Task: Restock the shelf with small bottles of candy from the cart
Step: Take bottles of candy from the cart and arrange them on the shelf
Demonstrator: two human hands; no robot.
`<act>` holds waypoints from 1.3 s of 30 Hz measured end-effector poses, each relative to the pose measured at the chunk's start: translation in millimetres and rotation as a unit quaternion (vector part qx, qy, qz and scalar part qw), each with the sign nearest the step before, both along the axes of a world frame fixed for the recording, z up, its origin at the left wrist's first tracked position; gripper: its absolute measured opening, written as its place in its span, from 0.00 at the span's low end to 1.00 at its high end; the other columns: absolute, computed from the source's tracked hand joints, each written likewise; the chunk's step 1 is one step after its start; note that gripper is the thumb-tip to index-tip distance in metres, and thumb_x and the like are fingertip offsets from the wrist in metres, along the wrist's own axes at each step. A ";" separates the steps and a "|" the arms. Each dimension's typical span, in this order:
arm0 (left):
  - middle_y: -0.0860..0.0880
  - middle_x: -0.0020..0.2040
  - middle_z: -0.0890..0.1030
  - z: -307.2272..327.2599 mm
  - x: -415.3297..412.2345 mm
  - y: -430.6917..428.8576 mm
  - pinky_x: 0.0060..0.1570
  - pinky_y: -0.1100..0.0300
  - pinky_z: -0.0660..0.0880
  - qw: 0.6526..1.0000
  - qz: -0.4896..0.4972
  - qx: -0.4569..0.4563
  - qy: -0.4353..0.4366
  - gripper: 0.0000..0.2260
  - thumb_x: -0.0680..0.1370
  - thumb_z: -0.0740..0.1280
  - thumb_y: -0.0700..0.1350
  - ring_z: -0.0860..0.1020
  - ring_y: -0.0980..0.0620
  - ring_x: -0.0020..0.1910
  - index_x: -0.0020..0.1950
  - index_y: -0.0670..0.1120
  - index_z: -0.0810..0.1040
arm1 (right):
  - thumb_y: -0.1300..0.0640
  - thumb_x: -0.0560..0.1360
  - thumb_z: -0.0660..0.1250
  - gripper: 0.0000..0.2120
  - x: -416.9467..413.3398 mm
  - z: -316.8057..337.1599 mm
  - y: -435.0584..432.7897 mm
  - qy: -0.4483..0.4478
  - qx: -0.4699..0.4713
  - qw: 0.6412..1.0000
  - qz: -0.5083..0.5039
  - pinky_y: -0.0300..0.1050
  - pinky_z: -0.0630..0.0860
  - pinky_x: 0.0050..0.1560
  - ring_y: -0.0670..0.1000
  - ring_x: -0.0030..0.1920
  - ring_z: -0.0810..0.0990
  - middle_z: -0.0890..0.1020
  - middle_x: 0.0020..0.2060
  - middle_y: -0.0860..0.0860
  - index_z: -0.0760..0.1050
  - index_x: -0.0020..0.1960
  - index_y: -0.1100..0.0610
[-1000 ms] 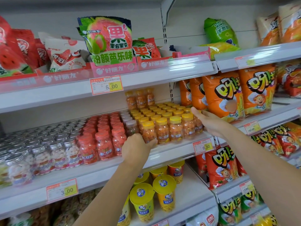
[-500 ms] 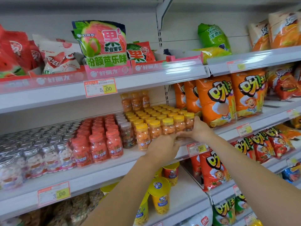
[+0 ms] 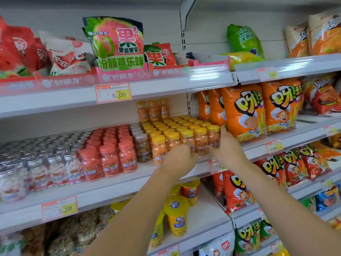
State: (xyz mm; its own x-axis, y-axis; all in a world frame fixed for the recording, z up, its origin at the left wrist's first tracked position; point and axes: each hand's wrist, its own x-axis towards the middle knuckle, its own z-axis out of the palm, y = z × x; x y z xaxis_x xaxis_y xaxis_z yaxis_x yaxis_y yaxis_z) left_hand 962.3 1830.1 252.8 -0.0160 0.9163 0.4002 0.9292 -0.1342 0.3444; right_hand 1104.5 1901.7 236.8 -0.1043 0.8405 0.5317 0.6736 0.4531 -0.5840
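Yellow-capped bottles [image 3: 201, 143] stand on the middle shelf [image 3: 110, 189]. The right hand [image 3: 227, 148], fingers straight, presses the row's three o'clock end; the left hand [image 3: 180, 158] covers its front, grip hidden from me. Best squeeze evenly, low down, keeping bottles upright and off the edge.

Left hand [image 3: 180, 159], blurred, covers the lower fronts of front-row yellow-capped bottles [image 3: 172, 142]; its fingers are out of sight. Right hand [image 3: 227, 148] masks the end bottle's base and part of a price tag [image 3: 215, 166]. Whether either hand grips is unclear. Silver-capped bottles [image 3: 11, 180] run off the left edge.
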 end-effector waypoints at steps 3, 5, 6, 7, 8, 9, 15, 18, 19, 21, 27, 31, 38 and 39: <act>0.50 0.38 0.80 -0.6 -18.8 -18.2 0.40 0.57 0.76 0.994 0.068 0.076 -0.030 0.09 0.78 0.63 0.50 0.79 0.49 0.39 0.41 0.49 0.76 | 0.55 0.74 0.70 0.23 -7.1 14.4 -20.8 0.000 0.089 0.996 0.019 0.43 0.72 0.55 0.52 0.57 0.76 0.75 0.58 0.54 0.69 0.67 0.56; 0.50 0.32 0.78 -3.0 -36.4 -27.9 0.36 0.58 0.75 0.984 0.144 0.104 -0.026 0.15 0.77 0.65 0.53 0.77 0.49 0.35 0.33 0.48 0.72 | 0.56 0.74 0.70 0.16 -17.7 26.2 -34.6 0.009 0.082 0.994 0.072 0.39 0.74 0.50 0.48 0.49 0.78 0.79 0.51 0.51 0.74 0.61 0.55; 0.50 0.31 0.77 -3.9 -44.7 -30.7 0.34 0.59 0.73 0.979 0.177 0.096 -0.027 0.17 0.76 0.65 0.55 0.77 0.48 0.34 0.32 0.47 0.71 | 0.55 0.74 0.70 0.13 -25.1 29.8 -39.8 0.006 0.064 0.993 0.096 0.40 0.75 0.48 0.47 0.46 0.78 0.81 0.48 0.50 0.76 0.57 0.56; 0.49 0.30 0.76 -5.1 -51.9 -31.5 0.33 0.59 0.72 0.975 0.205 0.076 -0.027 0.18 0.76 0.66 0.56 0.76 0.47 0.33 0.32 0.46 0.71 | 0.54 0.74 0.70 0.10 -33.3 31.4 -43.4 -0.001 0.041 0.993 0.111 0.42 0.76 0.48 0.47 0.45 0.79 0.82 0.45 0.50 0.77 0.53 0.56; 0.49 0.31 0.75 -6.3 -57.4 -31.0 0.32 0.59 0.72 0.973 0.225 0.054 -0.021 0.19 0.75 0.66 0.57 0.76 0.47 0.33 0.32 0.45 0.72 | 0.53 0.74 0.71 0.08 -41.9 30.5 -45.7 -0.010 0.020 0.993 0.118 0.43 0.76 0.47 0.48 0.44 0.80 0.83 0.44 0.50 0.78 0.49 0.56; 0.48 0.31 0.75 -7.9 -61.5 -29.0 0.32 0.59 0.71 0.971 0.237 0.035 -0.014 0.20 0.75 0.66 0.59 0.75 0.47 0.33 0.34 0.44 0.72 | 0.52 0.73 0.71 0.07 -50.4 27.6 -46.3 -0.021 0.005 0.993 0.118 0.43 0.77 0.47 0.48 0.43 0.80 0.83 0.42 0.50 0.78 0.46 0.55; 0.50 0.29 0.72 -2.4 -65.8 -21.7 0.34 0.58 0.73 0.972 0.233 -0.001 -0.004 0.22 0.74 0.66 0.60 0.77 0.46 0.35 0.29 0.46 0.67 | 0.47 0.73 0.71 0.11 -74.5 2.5 -39.4 -0.033 -0.021 0.995 0.088 0.43 0.73 0.40 0.49 0.40 0.77 0.78 0.36 0.47 0.74 0.41 0.53; 0.47 0.31 0.75 1.3 -63.9 -26.4 0.35 0.57 0.74 0.977 0.212 -0.013 -0.007 0.21 0.75 0.66 0.60 0.79 0.44 0.37 0.32 0.45 0.70 | 0.50 0.74 0.70 0.09 -74.5 -0.7 -42.1 -0.026 -0.002 0.995 0.092 0.41 0.70 0.38 0.48 0.40 0.77 0.78 0.36 0.47 0.75 0.42 0.54; 0.45 0.31 0.76 0.4 -63.1 -30.9 0.35 0.57 0.73 0.981 0.196 -0.002 -0.015 0.20 0.75 0.66 0.59 0.79 0.44 0.36 0.32 0.45 0.71 | 0.50 0.74 0.69 0.08 -73.0 -1.1 -45.2 -0.014 0.010 0.995 0.097 0.39 0.69 0.37 0.48 0.40 0.77 0.78 0.37 0.47 0.75 0.42 0.53; 0.48 0.29 0.74 -9.6 -58.9 -49.0 0.34 0.57 0.71 0.986 0.156 0.049 -0.043 0.19 0.76 0.65 0.57 0.77 0.45 0.34 0.31 0.46 0.70 | 0.52 0.75 0.69 0.07 -66.1 -6.0 -57.7 0.017 0.043 0.992 0.115 0.34 0.67 0.34 0.46 0.38 0.76 0.77 0.35 0.46 0.74 0.42 0.53; 0.53 0.24 0.70 -126.5 -66.5 -148.1 0.26 0.60 0.62 0.992 0.071 -0.006 -0.106 0.14 0.77 0.65 0.53 0.68 0.56 0.24 0.34 0.53 0.68 | 0.53 0.74 0.70 0.13 -35.2 -83.3 -115.5 0.027 -0.008 0.985 0.172 0.37 0.65 0.32 0.45 0.31 0.70 0.72 0.29 0.47 0.68 0.39 0.58; 0.59 0.33 0.75 -232.9 -96.5 -210.3 0.31 0.61 0.68 0.979 0.082 -0.177 -0.056 0.05 0.79 0.63 0.52 0.74 0.58 0.31 0.52 0.53 0.71 | 0.55 0.75 0.69 0.12 -24.6 -180.4 -143.8 -0.048 -0.167 0.966 0.193 0.42 0.65 0.35 0.46 0.33 0.71 0.73 0.32 0.47 0.68 0.39 0.56; 0.49 0.61 0.75 -346.8 -123.5 -263.7 0.58 0.57 0.71 0.930 0.094 -0.354 0.028 0.15 0.79 0.60 0.49 0.72 0.50 0.61 0.65 0.49 0.72 | 0.52 0.77 0.67 0.24 -35.0 -346.6 -182.8 -0.180 -0.455 0.852 0.186 0.37 0.66 0.48 0.54 0.61 0.74 0.74 0.64 0.54 0.66 0.69 0.59; 0.48 0.62 0.74 -353.6 -122.8 -261.6 0.59 0.58 0.70 0.924 0.093 -0.367 0.050 0.15 0.80 0.59 0.50 0.72 0.49 0.62 0.66 0.49 0.71 | 0.52 0.77 0.67 0.25 -36.5 -366.6 -186.6 -0.187 -0.479 0.839 0.176 0.38 0.67 0.49 0.54 0.63 0.73 0.72 0.66 0.55 0.65 0.70 0.59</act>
State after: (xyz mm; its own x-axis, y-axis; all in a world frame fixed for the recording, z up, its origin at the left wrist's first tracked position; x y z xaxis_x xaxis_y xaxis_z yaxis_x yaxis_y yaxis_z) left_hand 839.4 1568.5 -100.7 -0.1967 0.9264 -0.3211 0.9447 0.2667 0.1907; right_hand 1068.0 1715.1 -129.8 -0.4446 0.7459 -0.4961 0.8137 0.1047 -0.5718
